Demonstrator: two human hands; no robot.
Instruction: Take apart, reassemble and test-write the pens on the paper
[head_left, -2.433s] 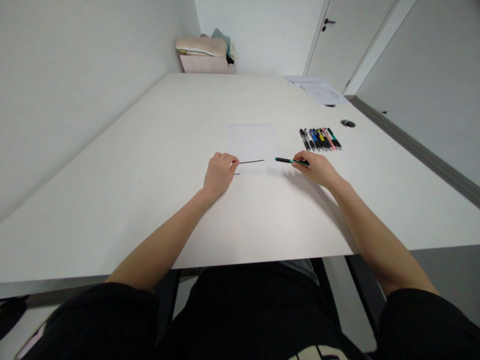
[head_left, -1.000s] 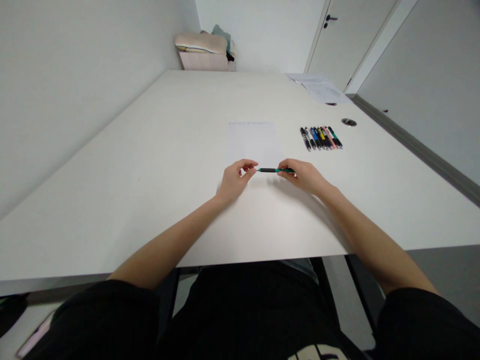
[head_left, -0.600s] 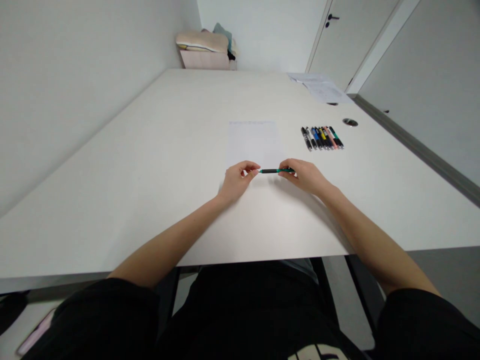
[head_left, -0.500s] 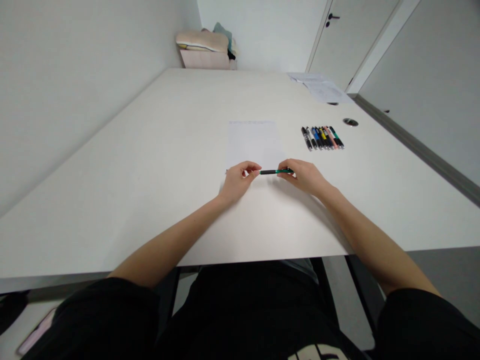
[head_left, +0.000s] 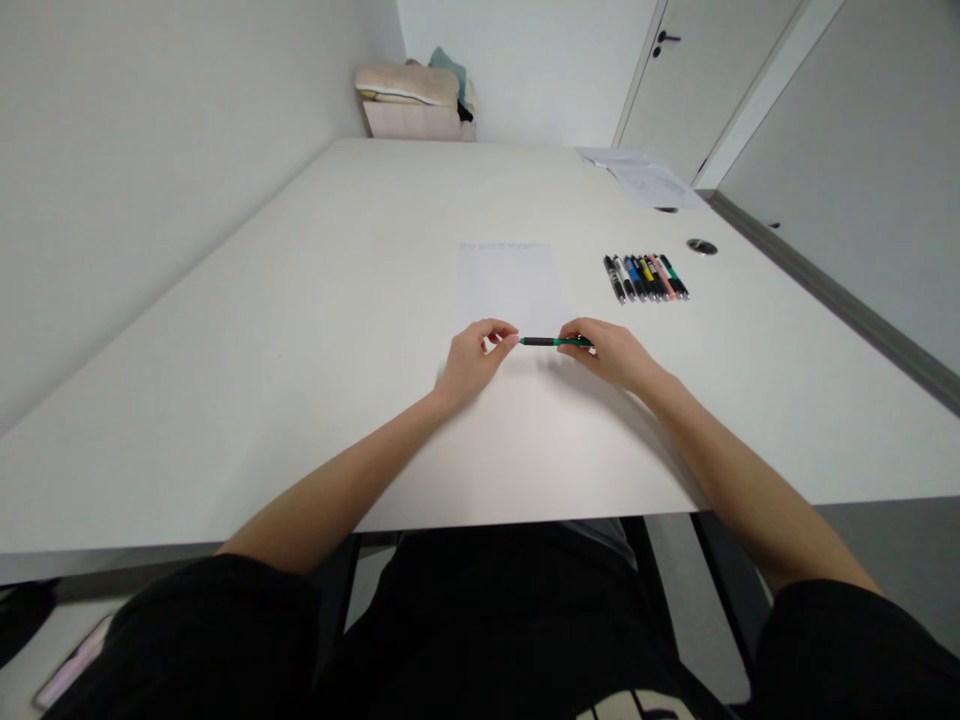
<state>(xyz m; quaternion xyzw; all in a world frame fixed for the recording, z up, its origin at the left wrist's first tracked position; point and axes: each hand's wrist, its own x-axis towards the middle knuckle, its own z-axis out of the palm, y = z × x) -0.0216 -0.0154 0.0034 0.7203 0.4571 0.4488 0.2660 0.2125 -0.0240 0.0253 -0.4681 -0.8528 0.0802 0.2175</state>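
A green pen (head_left: 551, 341) with a black grip lies level between my two hands, just above the near edge of a white sheet of paper (head_left: 510, 280) on the white table (head_left: 300, 330). My left hand (head_left: 472, 360) pinches the pen's left tip with thumb and fingers. My right hand (head_left: 611, 352) is closed around the pen's green right end. Both wrists rest on the table.
A row of several coloured pens (head_left: 645, 277) lies to the right of the sheet. A round cable hole (head_left: 702, 246) and loose papers (head_left: 641, 178) are farther right. Folded cushions on a low cabinet (head_left: 412, 100) stand past the table's far end, beside a door (head_left: 697, 70).
At first my left hand held a thin black refill apart from the pen in my right hand. The two have come together into one pen. Over the last second the hands barely moved.
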